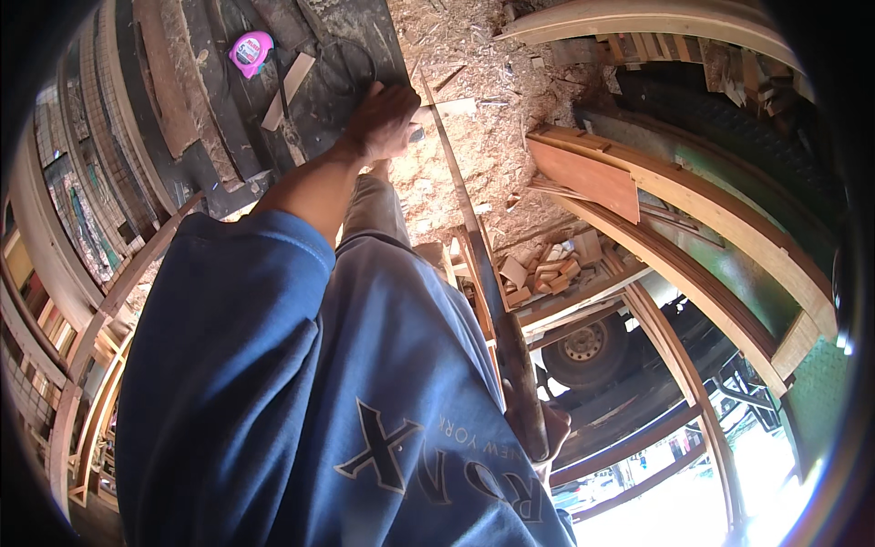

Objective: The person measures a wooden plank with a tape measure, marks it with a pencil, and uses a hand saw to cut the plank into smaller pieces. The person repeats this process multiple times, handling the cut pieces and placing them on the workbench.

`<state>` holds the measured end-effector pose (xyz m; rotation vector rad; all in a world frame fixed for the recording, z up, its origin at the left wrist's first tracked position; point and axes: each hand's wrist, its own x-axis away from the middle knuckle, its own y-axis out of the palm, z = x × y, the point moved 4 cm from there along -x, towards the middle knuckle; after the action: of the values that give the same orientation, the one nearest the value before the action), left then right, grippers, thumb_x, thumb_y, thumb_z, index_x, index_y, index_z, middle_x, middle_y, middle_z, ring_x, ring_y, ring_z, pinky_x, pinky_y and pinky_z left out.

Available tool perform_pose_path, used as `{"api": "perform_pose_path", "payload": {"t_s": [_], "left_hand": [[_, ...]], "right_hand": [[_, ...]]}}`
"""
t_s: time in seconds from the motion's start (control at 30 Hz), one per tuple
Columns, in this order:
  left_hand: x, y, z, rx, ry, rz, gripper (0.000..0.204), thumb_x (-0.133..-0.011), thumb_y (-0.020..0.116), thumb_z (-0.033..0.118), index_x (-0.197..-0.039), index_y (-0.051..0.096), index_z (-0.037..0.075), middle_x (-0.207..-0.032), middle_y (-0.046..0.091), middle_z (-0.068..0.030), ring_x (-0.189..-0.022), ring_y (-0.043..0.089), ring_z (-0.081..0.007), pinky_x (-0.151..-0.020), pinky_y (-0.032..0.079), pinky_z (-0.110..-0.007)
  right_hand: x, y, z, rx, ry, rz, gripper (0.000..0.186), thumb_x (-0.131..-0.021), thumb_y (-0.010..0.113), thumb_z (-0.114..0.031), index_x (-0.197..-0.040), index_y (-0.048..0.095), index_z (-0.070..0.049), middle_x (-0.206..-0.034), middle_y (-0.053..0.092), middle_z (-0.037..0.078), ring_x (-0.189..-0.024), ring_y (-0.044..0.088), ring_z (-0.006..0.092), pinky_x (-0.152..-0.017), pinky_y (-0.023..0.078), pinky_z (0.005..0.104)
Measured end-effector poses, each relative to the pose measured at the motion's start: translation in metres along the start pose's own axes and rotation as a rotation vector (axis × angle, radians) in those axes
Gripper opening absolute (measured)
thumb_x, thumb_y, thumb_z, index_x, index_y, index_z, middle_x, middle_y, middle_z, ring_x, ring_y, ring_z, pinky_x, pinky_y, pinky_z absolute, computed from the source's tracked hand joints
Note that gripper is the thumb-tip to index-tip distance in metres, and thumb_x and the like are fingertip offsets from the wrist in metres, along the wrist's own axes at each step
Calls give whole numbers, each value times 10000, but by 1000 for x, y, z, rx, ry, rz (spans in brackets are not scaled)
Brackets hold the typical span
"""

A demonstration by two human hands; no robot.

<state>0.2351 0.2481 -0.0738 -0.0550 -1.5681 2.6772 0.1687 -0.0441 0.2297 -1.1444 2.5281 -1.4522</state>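
My left hand (385,120) is closed on a thin pale wood strip (458,107) at the edge of a dark workbench (387,55). The strip sticks out past the bench edge. Across it runs a long, tapering dark blade that looks like a handsaw (469,214), its narrow tip pointing away from me. Close by my body at the lower right, my right hand (556,427) grips the wide end of the saw; most of those fingers are hidden behind it. A pink tape measure (252,54) lies on the bench, left of my left hand, near a small wood offcut (288,91).
Sawdust and shavings (492,164) cover the floor beyond the bench. Curved-looking wooden boards (693,201) stand at the right, with a heap of offcuts (556,266) below them. A vehicle wheel (583,345) shows farther off. Long planks (169,82) lie at the left.
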Motion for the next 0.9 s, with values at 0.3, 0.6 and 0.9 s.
{"api": "perform_pose_path", "payload": {"t_s": [0.3, 0.6, 0.9], "left_hand": [[-3, 2, 3, 22, -125, -264, 341, -700, 695, 86, -1026, 599, 110, -915, 551, -77, -939, 558, -257, -865, 383, -455], [0, -6, 11, 29, 110, -258, 290, -778, 699, 140, -1053, 624, 92, -973, 569, -62, -1031, 555, -259, -912, 392, -479], [-12, -22, -11, 42, -80, -70, 263, -831, 676, 202, -1092, 643, 206, -953, 572, -95, -961, 554, -278, -858, 381, -496]], "right_hand": [[-158, 52, 6, -584, 350, -47, 250, -883, 692, -170, -741, 574, -2, -616, 553, 59, -595, 510, 125, -595, 465, 322], [-96, 89, 16, -479, 293, 127, 182, -847, 639, -72, -701, 567, 11, -532, 540, 115, -427, 513, 153, -418, 399, 354], [-157, 65, 4, -450, 221, 55, 215, -866, 624, -117, -706, 557, 11, -544, 480, 53, -516, 412, 76, -459, 346, 310]]}}
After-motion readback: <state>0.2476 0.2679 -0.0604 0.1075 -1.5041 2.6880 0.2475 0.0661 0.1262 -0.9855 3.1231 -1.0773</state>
